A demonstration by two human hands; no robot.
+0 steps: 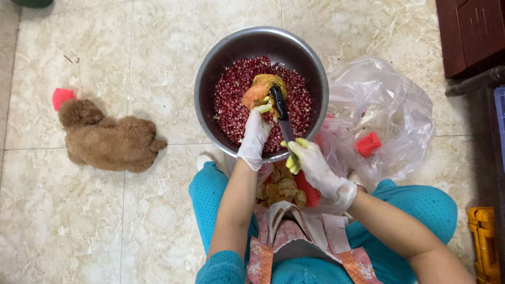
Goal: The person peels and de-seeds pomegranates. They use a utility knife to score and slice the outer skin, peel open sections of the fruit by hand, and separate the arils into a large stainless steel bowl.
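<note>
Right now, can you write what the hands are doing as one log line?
left hand: holds pomegranate piece over steel bowl | right hand: grips knife | bowl: red seeds | dog: lying on floor

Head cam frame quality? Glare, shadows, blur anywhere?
Head view: even indoor light, sharp throughout; mild glare on the round steel bowl's rim and the crumpled clear plastic bag; soft shadow beside the curly brown dog; white-gloved left hand and right hand show no motion blur.

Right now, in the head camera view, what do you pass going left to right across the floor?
Red toy → brown dog → metal bowl of red seeds → clear plastic bag → yellow object at the right edge.
</note>
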